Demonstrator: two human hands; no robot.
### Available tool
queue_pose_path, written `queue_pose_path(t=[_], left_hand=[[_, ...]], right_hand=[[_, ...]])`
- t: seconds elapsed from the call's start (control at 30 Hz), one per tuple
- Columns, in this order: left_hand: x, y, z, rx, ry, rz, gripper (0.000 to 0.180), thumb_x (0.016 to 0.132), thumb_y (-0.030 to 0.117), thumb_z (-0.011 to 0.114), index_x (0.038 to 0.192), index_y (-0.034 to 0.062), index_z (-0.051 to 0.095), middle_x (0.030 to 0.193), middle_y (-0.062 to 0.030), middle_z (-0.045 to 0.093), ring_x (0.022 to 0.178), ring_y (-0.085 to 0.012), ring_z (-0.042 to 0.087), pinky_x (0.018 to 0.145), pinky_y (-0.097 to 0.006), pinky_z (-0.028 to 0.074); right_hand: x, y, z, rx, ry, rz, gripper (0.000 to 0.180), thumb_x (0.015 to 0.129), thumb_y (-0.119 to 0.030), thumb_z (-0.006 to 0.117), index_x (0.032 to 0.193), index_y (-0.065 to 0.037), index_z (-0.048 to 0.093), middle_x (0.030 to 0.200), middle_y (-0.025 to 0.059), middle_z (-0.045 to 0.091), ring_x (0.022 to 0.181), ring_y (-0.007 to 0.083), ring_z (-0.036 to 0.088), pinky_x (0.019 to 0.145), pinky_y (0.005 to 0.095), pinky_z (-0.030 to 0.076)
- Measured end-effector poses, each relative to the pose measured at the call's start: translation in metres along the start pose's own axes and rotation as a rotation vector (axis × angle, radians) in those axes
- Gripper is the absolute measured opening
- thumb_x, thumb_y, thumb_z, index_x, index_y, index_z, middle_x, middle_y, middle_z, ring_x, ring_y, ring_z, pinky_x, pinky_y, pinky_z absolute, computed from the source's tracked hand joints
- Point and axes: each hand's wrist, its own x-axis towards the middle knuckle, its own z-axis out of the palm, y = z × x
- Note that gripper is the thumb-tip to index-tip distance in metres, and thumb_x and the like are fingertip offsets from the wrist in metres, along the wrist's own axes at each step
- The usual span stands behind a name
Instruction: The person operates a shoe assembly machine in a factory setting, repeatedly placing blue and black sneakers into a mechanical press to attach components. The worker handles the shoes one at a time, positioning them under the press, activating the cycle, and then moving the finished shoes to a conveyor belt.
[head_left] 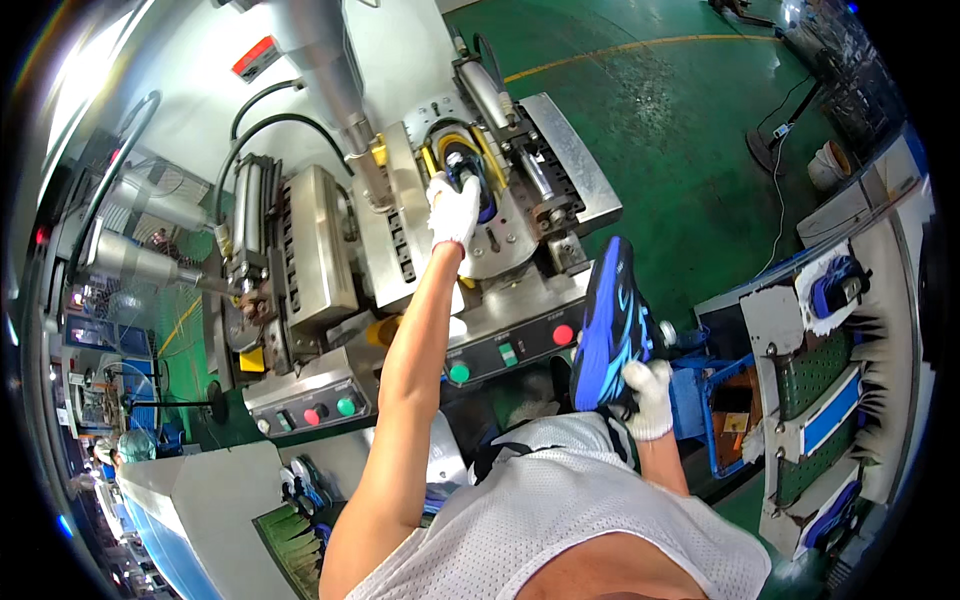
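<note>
My left hand point(454, 208), in a white glove, reaches forward into the metal press point(505, 250). Its fingers close on a dark shoe with a blue edge point(488, 207), which sits between the clamps in the yellow-lined recess. The glove covers part of that shoe. My right hand point(648, 400), gloved too, grips another shoe point(612, 330) by one end, to the right of the machine. This shoe stands on end, its blue and black sole with light-blue streaks turned up and left.
Below the press runs a panel with a green button point(459, 372) and a red button point(563, 335). A second clamp station point(315, 245) stands left. At right, a rack point(800, 400) with bristles carries shoes beside a blue crate point(725, 455). More shoes point(308, 482) lie lower left.
</note>
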Motion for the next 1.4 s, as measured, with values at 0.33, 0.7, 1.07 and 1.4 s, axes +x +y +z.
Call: queue_pose_path(t=[0.33, 0.7, 1.07, 1.4], left_hand=[[0.081, -0.019, 0.042, 0.185, -0.043, -0.142, 0.057, 0.073, 0.034, 0.077, 0.11, -0.0077, 0.065, 0.105, -0.0254, 0.072, 0.1, -0.0349, 0.071, 0.088, -0.041, 0.055], [-0.157, -0.001, -0.173, -0.532, -0.11, -0.082, 0.053, 0.081, 0.016, 0.077, 0.128, 0.0015, 0.056, 0.116, -0.0096, 0.065, 0.105, -0.0206, 0.061, 0.097, -0.034, 0.048], [-0.472, -0.16, -0.243, 0.025, 0.165, -0.907, 0.064, 0.079, 0.019, 0.076, 0.133, -0.0001, 0.046, 0.111, -0.014, 0.062, 0.1, -0.0234, 0.063, 0.09, -0.038, 0.05], [-0.527, -0.309, -0.114, 0.187, 0.317, -1.245, 0.071, 0.088, 0.054, 0.066, 0.14, 0.0081, 0.049, 0.131, -0.0168, 0.06, 0.118, -0.0392, 0.06, 0.1, -0.048, 0.044]], right_hand=[[0.003, 0.001, -0.024, -0.217, 0.286, 0.031, 0.027, 0.077, -0.026, 0.081, 0.079, -0.009, 0.06, 0.072, -0.007, 0.053, 0.06, 0.0066, 0.045, 0.051, 0.0297, 0.035], [0.206, -0.046, 0.134, -0.304, -0.116, 0.086, 0.039, 0.083, -0.011, 0.079, 0.116, 0.003, 0.066, 0.102, 0.0094, 0.071, 0.089, 0.0169, 0.069, 0.079, 0.0332, 0.059], [0.453, 0.112, 0.186, -1.805, 0.068, -0.307, 0.062, 0.079, -0.051, 0.063, 0.112, 0.001, 0.065, 0.117, 0.0248, 0.069, 0.109, 0.039, 0.067, 0.095, 0.0464, 0.052], [0.336, 0.093, 0.2, -1.448, -0.301, -0.595, 0.071, 0.087, -0.032, 0.076, 0.139, 0.009, 0.049, 0.133, 0.02, 0.06, 0.119, 0.0281, 0.06, 0.101, 0.038, 0.045]])
